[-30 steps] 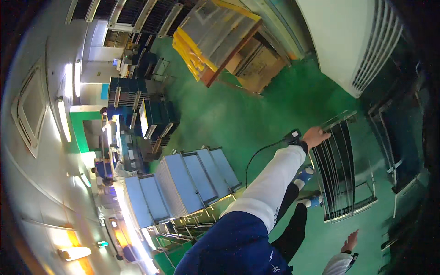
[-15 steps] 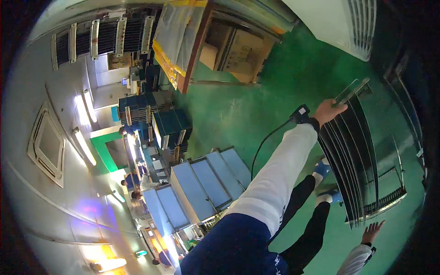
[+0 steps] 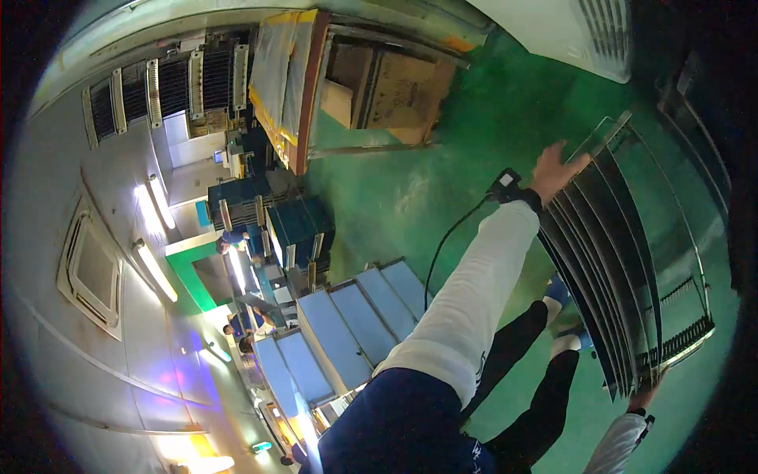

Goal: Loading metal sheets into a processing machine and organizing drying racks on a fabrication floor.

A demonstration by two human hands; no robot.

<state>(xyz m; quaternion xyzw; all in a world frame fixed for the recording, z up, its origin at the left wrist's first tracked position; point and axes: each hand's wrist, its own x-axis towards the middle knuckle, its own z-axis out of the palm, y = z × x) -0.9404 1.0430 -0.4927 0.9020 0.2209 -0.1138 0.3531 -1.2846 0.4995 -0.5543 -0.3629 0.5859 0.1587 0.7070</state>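
Several thin dark sheets, side by side and bowed in the fisheye picture, stand in a metal rack with toothed slots along its edge. My left hand is at the sheets' upper end, beside the rack's end bar. Its thumb and fingers are spread, with the fingertips near the sheet edges. At the opposite end, my right hand closes on the end of a dark sheet, partly hidden by the sheets. A black device with a cable is strapped on my left wrist.
A brown-framed crate holds cardboard boxes. Blue-grey panelled units stand beside my arm, with stacked dark racks beyond. A white slotted housing is near the top right. Other people are in the distance.
My right hand has moved in from the side to the end of the dark sheets. My left hand has loosened from the rack's end bar, its thumb lifting away.
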